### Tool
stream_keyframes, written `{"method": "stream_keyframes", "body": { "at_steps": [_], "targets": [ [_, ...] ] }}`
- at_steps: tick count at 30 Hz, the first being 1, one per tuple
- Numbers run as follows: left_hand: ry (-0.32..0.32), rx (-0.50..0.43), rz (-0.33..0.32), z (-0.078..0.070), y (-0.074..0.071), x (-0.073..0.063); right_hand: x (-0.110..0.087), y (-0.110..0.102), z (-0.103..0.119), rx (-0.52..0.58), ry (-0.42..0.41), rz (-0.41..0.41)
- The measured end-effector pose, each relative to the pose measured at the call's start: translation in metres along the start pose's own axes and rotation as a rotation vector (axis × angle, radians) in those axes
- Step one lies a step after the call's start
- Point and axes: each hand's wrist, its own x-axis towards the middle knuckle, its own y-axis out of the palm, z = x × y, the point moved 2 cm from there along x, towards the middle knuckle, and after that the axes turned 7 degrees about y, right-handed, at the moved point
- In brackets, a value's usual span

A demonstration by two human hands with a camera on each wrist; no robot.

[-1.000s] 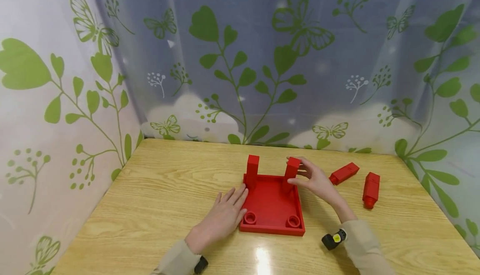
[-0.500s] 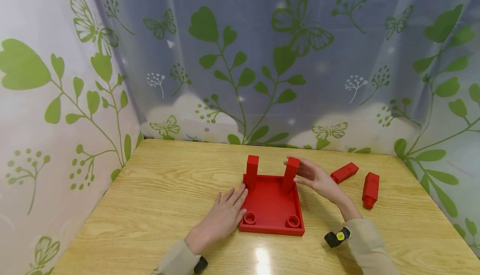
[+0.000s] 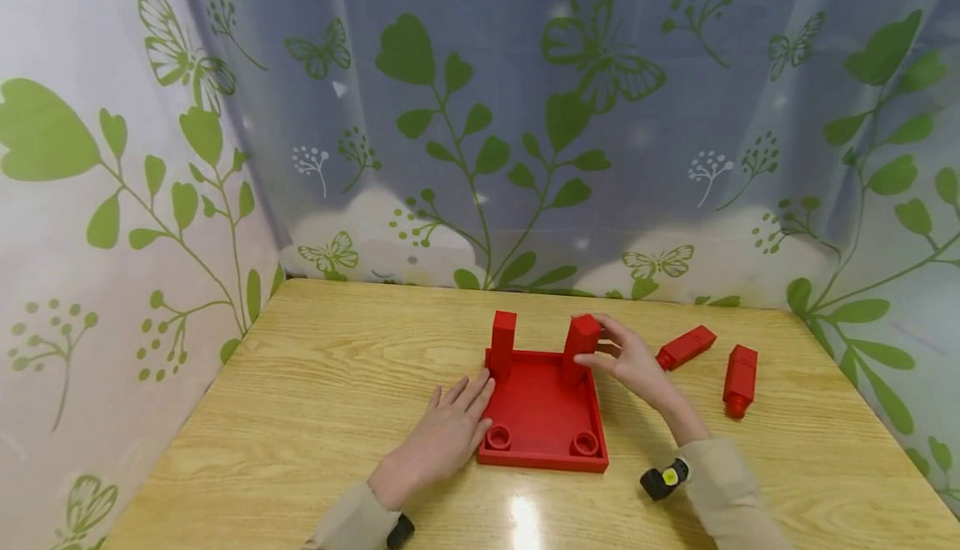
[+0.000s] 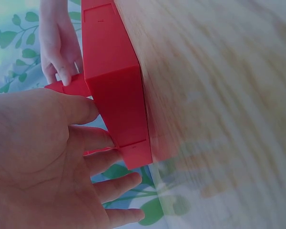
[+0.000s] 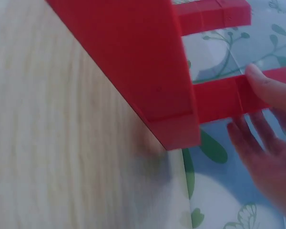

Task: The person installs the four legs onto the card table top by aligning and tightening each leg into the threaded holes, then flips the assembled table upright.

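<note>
A red square panel with a raised rim lies on the table, two block legs upright at its far corners. My left hand rests against the panel's left side, its fingers straight and spread; in the left wrist view its thumb and fingertips lie at the panel's edge. At the far right corner my right hand grips the upper part of the right leg between thumb and fingers. The left leg stands untouched. Round sockets show at the two near corners.
Two more red legs lie on the table to the right: one beyond the right hand, another farther right with its round peg toward me. A patterned curtain surrounds the wooden table at the back and sides.
The right hand loosened and drew slightly right half a second ago, then came back onto the right leg. That leg is now turned about its upright axis. The left hand stays put.
</note>
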Motion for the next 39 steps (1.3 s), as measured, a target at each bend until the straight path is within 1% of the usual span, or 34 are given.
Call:
{"method": "stream_keyframes", "body": {
  "at_steps": [3, 5, 8, 10, 13, 17, 19, 23, 26, 30, 35, 37, 39],
  "targets": [
    [0.003, 0.000, -0.001, 0.000, 0.000, 0.000, 0.001, 0.006, 0.002, -0.054, 0.009, -0.079],
    [0.004, -0.003, -0.001, 0.000, -0.001, 0.000, 0.002, 0.010, 0.003, -0.084, -0.007, -0.118],
    [0.005, -0.005, 0.001, 0.000, -0.001, 0.000, 0.002, 0.013, 0.005, -0.111, -0.035, -0.157],
    [0.006, -0.005, 0.003, 0.001, -0.001, 0.000, 0.002, 0.015, 0.007, -0.112, -0.040, -0.161],
    [0.007, -0.004, 0.004, 0.001, 0.000, 0.001, 0.001, 0.012, 0.008, -0.125, -0.017, -0.140],
    [0.007, 0.001, 0.002, 0.000, 0.000, 0.001, -0.001, 0.004, 0.008, -0.092, -0.007, -0.054],
    [0.006, 0.001, 0.001, 0.001, 0.001, 0.001, -0.002, -0.002, 0.007, -0.056, -0.032, -0.002],
    [0.002, 0.001, 0.004, 0.001, 0.001, 0.001, -0.002, -0.009, 0.004, 0.023, -0.114, 0.116],
    [0.000, -0.001, 0.008, 0.002, 0.001, 0.001, -0.003, -0.012, 0.002, 0.041, -0.140, 0.170],
    [0.002, -0.004, 0.011, 0.001, 0.000, 0.001, -0.003, -0.012, 0.000, 0.037, -0.123, 0.178],
    [0.005, -0.006, 0.006, 0.001, 0.000, 0.001, -0.003, -0.010, -0.001, -0.022, -0.057, 0.116],
    [0.006, -0.007, 0.003, 0.001, 0.000, 0.001, -0.003, -0.009, 0.000, -0.035, -0.040, 0.083],
    [0.009, -0.007, -0.002, 0.001, 0.000, 0.001, -0.002, -0.006, 0.001, -0.037, -0.043, 0.053]
  ]
}}
